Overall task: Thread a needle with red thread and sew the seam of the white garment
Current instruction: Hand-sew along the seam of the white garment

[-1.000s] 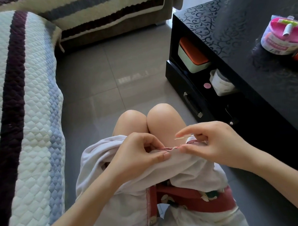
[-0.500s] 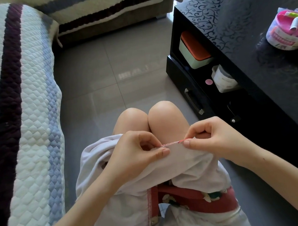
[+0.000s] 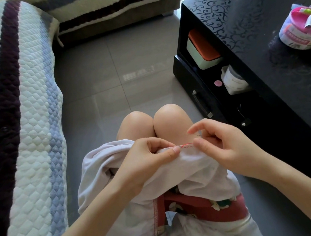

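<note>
The white garment (image 3: 194, 163) lies bunched over my lap, its seam edge raised between both hands. My left hand (image 3: 147, 157) pinches the seam between thumb and fingers. A short run of red thread (image 3: 186, 144) stitches shows along the edge between the hands. My right hand (image 3: 223, 147) is at the seam's right end, thumb against the fabric and index finger lifted. A thin needle (image 3: 195, 134) shows just under that finger, held by the curled fingers behind it.
A black coffee table (image 3: 256, 30) stands close on my right, with a pink sewing kit tub (image 3: 302, 27) on top and an orange-lidded box (image 3: 201, 49) on its shelf. A quilted striped sofa cover (image 3: 16, 113) fills the left. Grey tile floor (image 3: 117, 73) lies ahead of my knees.
The right hand brought the needle down from above the seam and worked it at the edge. Now its index finger has lifted and the needle shows again. The left hand kept its pinch.
</note>
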